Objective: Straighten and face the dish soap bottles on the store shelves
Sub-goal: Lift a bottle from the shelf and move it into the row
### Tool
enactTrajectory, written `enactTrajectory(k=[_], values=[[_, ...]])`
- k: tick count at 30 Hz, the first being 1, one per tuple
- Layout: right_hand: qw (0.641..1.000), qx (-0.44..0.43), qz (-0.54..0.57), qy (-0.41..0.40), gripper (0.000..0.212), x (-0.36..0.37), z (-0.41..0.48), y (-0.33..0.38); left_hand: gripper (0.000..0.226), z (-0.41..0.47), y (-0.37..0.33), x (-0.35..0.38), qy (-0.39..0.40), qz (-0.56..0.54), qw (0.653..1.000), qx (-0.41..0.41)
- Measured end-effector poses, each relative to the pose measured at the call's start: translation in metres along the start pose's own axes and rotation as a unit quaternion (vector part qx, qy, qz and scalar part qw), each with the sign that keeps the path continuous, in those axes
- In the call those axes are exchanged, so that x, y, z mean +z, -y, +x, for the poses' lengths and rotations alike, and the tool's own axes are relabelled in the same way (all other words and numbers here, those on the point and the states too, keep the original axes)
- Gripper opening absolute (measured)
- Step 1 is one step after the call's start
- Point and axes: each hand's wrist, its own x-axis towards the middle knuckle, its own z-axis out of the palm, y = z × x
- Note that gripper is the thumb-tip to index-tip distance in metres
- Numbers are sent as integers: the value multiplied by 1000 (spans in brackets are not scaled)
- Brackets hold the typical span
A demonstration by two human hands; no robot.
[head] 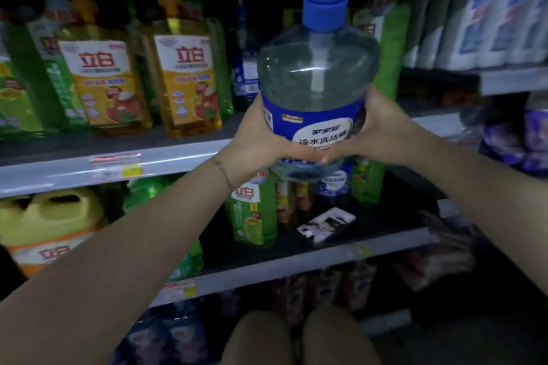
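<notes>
While left hand point(261, 139) and right hand point(382, 127) clasp its lower sides, clear blue-capped soap bottle point(318, 68) held upright before dim shelf point(74, 169), fingers hidden behind, label partly covered.

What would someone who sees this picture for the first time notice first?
First, the large clear bottle with a blue pump cap, held up at the centre between the left hand and the right hand. Next, the amber bottles standing on the upper shelf at the left. A small flat thing, perhaps a phone, lies on the lower shelf.
</notes>
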Motion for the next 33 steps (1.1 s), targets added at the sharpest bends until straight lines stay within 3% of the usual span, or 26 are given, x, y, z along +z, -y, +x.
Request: enactTrajectory(k=[15, 23, 26, 28, 33], values=[[985, 171, 29, -6, 111, -31, -87, -158, 93, 6, 144, 152, 68, -98, 984, -129], [974, 218, 41, -45, 100, -31, -80, -235, 81, 38, 205, 191, 59, -122, 979, -152], [971, 233, 16, -51, 92, -34, -78, -260, 71, 48, 216, 201, 60, -74, 984, -152], [968, 243, -4, -59, 84, -35, -80, -274, 77, 53, 221, 208, 56, -106, 974, -193], [960, 276, 26, -44, 78, -38, -93, -295, 79, 51, 232, 215, 94, -58, 976, -187]])
